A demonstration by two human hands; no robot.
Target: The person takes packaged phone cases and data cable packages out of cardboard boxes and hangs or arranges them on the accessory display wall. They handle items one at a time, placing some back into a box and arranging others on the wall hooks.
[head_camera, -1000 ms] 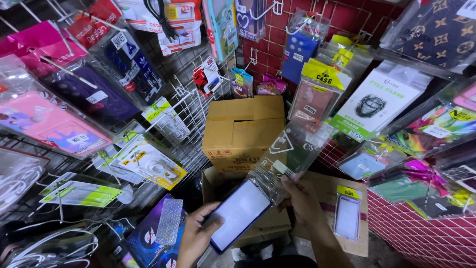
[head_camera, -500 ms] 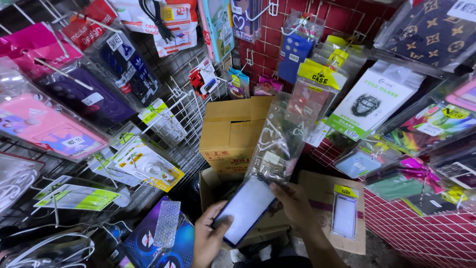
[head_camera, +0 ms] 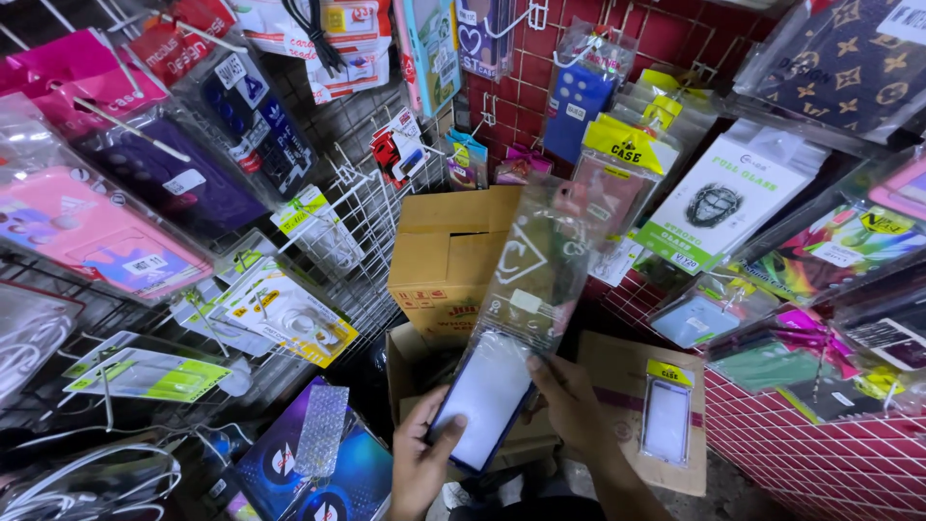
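My left hand (head_camera: pixel 422 461) grips the lower left edge of a dark-rimmed phone case (head_camera: pixel 485 398) with a pale glossy face. My right hand (head_camera: pixel 571 407) holds the case's right side where it enters a clear plastic sleeve (head_camera: pixel 543 265). The sleeve stands upright above the case and covers its top end. Both hands are low in the middle of the head view.
A stack of cardboard boxes (head_camera: pixel 451 259) stands behind the sleeve. Wire racks (head_camera: pixel 362 212) on the left hold several packaged phone cases. More packets hang on the red grid wall (head_camera: pixel 791 434) at right. A clear case packet (head_camera: pixel 667 415) lies on flat cardboard.
The plastic sleeve has swung upright and come down over the top of the phone case. Both hands have shifted slightly up and right around the case.
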